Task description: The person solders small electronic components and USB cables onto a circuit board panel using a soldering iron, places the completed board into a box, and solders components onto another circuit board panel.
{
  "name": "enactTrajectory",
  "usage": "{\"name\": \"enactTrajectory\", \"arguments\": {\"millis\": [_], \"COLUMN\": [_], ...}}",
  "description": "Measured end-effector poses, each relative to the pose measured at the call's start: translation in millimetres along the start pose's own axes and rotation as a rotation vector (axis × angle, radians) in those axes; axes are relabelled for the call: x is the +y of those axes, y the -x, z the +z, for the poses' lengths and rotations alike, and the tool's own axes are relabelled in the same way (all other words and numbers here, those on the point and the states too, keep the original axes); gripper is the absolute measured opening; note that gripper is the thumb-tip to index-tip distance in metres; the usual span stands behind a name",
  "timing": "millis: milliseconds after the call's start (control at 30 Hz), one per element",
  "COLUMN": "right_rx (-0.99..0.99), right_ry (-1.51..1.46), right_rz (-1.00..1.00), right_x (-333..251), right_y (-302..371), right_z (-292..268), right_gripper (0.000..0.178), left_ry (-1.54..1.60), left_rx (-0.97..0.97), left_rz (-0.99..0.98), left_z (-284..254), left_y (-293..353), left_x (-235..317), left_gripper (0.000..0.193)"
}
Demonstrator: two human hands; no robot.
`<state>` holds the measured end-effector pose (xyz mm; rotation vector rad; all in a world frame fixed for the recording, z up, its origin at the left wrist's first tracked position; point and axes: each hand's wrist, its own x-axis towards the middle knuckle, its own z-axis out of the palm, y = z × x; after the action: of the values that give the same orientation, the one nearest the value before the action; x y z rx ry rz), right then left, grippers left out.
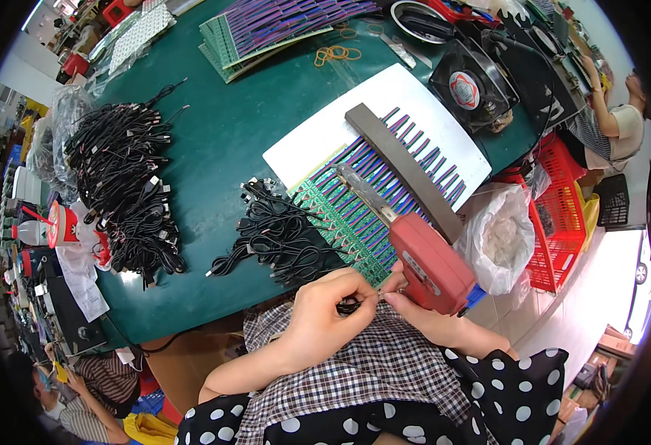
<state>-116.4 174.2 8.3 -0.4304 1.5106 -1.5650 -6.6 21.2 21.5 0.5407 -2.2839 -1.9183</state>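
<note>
My left hand (329, 311) is closed around a black cable (349, 304), with thumb and forefinger pinched together. The fingertips of my right hand (414, 315) meet them, pinching the cable's thin end. A red tool (429, 263) with a long metal tip covers part of my right hand; whether that hand also grips it I cannot tell. Beyond my hands, green circuit boards (340, 230) with rows of purple-and-blue wires lie on a white board (303, 152). A dark grey bar (403, 170) lies across the wires. Left of the circuit boards sits a small pile of black cables (273, 237).
A big heap of black cables (129, 178) lies at the left of the green table (214, 141). A black fan (466, 89) stands far right. A white plastic bag (497, 237) and red crate (563, 215) are at the right. More wired boards (266, 37) are stacked at the back.
</note>
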Motion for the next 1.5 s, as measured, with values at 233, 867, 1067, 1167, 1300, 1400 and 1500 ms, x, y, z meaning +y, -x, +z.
{"name": "enactTrajectory", "arguments": {"millis": [233,867,1067,1167,1300,1400,1500], "right_rx": [-0.045,0.061,-0.009,0.036,-0.044,-0.025,-0.067], "right_ry": [0.04,0.102,0.106,0.275,0.43,0.349,0.406], "right_rz": [-0.054,0.009,-0.013,-0.104,-0.166,-0.135,-0.147], "right_x": [1.6,2.0,18.4,19.5,27.1,26.2,22.7], "right_y": [-2.5,42.1,83.3,89.6,92.8,87.4,83.1], "right_z": [-0.1,-54.5,-93.3,-88.5,-98.7,-94.3,-94.8], "right_gripper": [0.081,0.037,0.059,0.065,0.062,0.061,0.062], "left_ry": [-0.054,-0.518,-0.755,-0.78,-0.755,-0.743,-0.744], "left_rx": [0.017,0.335,0.306,0.275,0.261,0.258,0.244], "left_rz": [0.011,0.061,0.064,0.077,0.068,0.05,0.035], "left_z": [1.9,3.1,8.9,8.7,10.9,9.5,9.9], "left_y": [1.6,-7.3,-17.5,-18.5,-23.6,-23.5,-23.9], "left_x": [-0.2,-2.8,0.9,-2.3,-0.9,-0.1,0.0], "left_gripper": [0.006,0.013,0.013,0.013,0.012,0.012,0.012]}}
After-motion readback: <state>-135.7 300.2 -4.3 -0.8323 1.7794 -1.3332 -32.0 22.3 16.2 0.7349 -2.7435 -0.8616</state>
